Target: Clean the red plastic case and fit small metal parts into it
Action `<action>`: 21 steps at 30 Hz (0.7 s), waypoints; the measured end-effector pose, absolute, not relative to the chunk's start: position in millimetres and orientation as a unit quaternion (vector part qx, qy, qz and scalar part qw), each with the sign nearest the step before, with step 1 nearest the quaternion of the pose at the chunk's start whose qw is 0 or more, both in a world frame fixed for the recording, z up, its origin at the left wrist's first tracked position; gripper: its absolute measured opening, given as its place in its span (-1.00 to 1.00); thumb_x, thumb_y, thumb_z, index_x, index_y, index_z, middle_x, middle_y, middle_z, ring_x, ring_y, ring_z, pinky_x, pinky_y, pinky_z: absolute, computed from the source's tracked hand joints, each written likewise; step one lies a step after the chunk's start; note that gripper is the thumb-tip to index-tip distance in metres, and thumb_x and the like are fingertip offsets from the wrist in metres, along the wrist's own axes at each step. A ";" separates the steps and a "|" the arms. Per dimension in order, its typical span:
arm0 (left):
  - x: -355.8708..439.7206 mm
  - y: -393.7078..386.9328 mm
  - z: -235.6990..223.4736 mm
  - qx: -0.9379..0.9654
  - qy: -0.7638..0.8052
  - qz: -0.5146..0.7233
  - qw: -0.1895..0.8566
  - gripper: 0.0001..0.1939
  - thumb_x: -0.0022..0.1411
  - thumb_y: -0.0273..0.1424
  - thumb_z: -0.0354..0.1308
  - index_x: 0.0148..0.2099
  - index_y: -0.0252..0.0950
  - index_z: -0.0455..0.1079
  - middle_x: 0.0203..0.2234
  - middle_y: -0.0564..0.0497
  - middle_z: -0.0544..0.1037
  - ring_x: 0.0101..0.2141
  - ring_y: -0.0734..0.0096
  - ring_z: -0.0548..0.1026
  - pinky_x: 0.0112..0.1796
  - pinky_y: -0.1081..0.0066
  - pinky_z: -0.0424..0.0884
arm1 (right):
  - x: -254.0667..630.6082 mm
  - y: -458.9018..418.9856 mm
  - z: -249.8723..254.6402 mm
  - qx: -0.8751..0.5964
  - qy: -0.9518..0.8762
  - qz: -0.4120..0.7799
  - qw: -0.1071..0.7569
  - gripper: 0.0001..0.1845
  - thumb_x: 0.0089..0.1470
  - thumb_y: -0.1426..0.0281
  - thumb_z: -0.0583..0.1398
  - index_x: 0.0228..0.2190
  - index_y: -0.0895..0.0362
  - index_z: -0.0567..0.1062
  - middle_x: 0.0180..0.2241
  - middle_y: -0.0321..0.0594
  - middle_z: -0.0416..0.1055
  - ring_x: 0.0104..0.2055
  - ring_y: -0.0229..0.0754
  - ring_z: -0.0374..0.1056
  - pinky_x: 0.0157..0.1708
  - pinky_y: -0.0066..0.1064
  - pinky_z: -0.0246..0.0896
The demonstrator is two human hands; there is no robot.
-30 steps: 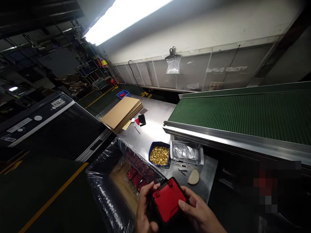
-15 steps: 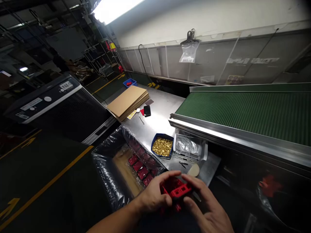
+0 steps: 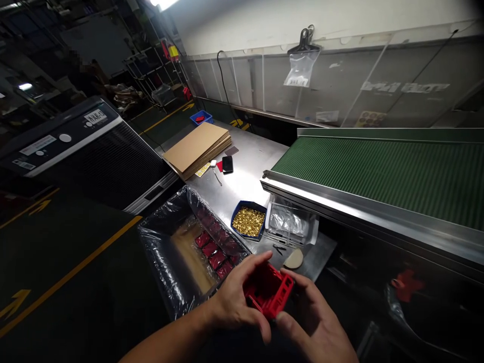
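Note:
Both my hands grip one red plastic part point(image 3: 269, 294) low in the middle of the view, above the near edge of the steel bench point(image 3: 245, 184). My left hand point(image 3: 236, 302) wraps its left side, fingers curled over the top. My right hand point(image 3: 315, 322) holds its right side from below. The part is tilted, showing its hollow ribbed inside. Just left of my hands stands a plastic-lined carton point(image 3: 177, 262) with several red parts point(image 3: 214, 252) laid in a row.
A blue tray of small brass pieces point(image 3: 247, 222) and a clear box of plastic bags point(image 3: 291, 227) sit on the bench beside a green conveyor belt point(image 3: 378, 171). Farther back lie a cardboard stack point(image 3: 196, 148) and a phone point(image 3: 227, 164). A dark machine point(image 3: 75, 161) stands left.
The red part has been turned over from its flat closed face to its hollow side while held in both hands. My view has swung slightly down and left.

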State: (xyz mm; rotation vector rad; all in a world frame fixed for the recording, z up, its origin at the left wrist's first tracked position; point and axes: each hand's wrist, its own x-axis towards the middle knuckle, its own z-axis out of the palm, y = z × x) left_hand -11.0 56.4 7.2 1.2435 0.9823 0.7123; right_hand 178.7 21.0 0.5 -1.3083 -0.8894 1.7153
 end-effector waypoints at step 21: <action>-6.3 41.1 13.1 0.752 0.333 0.387 0.417 0.13 -0.09 0.26 0.21 0.38 -0.20 -0.01 0.09 -0.21 0.36 0.10 0.04 0.35 0.20 0.17 0.27 | 202.9 22.7 1.7 -0.354 -0.465 0.658 0.474 -0.53 0.09 -0.01 0.23 -0.02 -0.11 0.48 0.01 -0.19 0.39 0.10 -0.06 0.35 0.09 -0.43 0.33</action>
